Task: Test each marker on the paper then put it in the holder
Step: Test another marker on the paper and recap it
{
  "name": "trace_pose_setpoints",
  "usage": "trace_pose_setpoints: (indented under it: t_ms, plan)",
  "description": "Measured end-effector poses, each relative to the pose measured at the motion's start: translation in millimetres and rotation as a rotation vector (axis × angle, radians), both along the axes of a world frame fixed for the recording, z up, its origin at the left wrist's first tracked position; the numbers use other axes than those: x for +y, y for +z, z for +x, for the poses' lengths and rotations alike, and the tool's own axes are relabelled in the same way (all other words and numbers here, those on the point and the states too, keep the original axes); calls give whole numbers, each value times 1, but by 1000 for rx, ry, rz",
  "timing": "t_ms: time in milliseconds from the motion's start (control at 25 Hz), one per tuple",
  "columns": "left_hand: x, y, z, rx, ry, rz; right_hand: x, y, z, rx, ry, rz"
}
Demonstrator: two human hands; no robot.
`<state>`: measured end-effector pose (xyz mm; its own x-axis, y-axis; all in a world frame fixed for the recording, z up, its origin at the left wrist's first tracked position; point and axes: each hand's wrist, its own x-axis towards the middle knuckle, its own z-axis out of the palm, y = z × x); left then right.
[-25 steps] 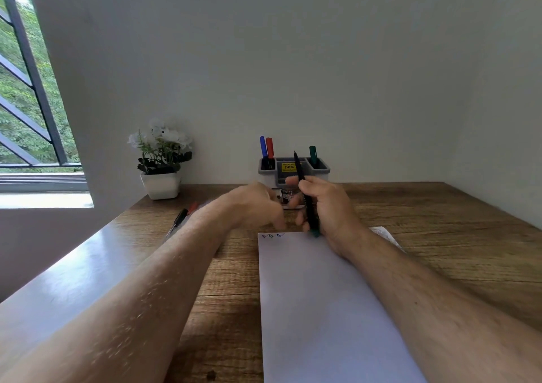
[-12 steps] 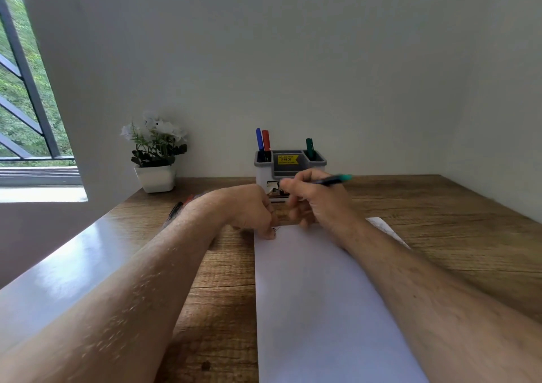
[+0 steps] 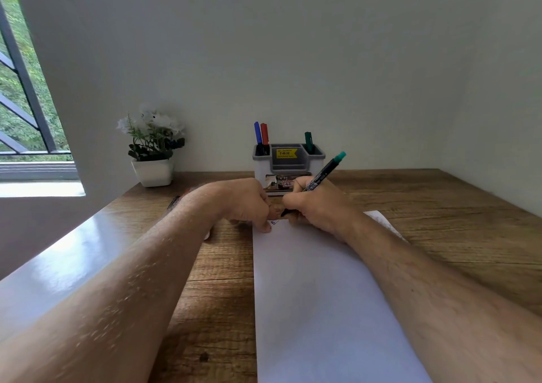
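Note:
My right hand (image 3: pixel 316 209) grips a black marker (image 3: pixel 322 172) with a teal end pointing up and to the right. Its tip is down at the top edge of the white paper (image 3: pixel 316 300), beside a small blue mark (image 3: pixel 274 222). My left hand (image 3: pixel 246 203) sits at the paper's top-left corner with curled fingers, one fingertip on the sheet. Whatever it may hold is hidden. Behind the hands stands the grey holder (image 3: pixel 289 162), with a blue marker (image 3: pixel 257 131), a red marker (image 3: pixel 264 133) and a green marker (image 3: pixel 308 140) upright in it.
Loose markers (image 3: pixel 176 200) lie on the wooden desk (image 3: pixel 440 206), mostly hidden behind my left forearm. A white pot of flowers (image 3: pixel 152 159) stands at the back left by the wall. A window is at the far left.
My right hand turned the marker over: its teal end pointed down, then sideways, and now points up with the tip lowered to the paper. My left hand slid onto the paper's corner.

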<state>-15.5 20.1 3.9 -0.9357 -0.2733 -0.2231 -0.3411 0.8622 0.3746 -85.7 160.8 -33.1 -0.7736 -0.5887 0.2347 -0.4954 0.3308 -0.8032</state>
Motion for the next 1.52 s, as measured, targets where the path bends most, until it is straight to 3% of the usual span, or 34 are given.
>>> trace_pose_setpoints:
  t_ms: [360, 1520]
  plan:
    - [1, 0, -2, -14, 16, 21, -2, 3, 6, 66, 6, 91]
    - [1, -1, -3, -7, 21, -8, -2, 7, 8, 46, 44, 79]
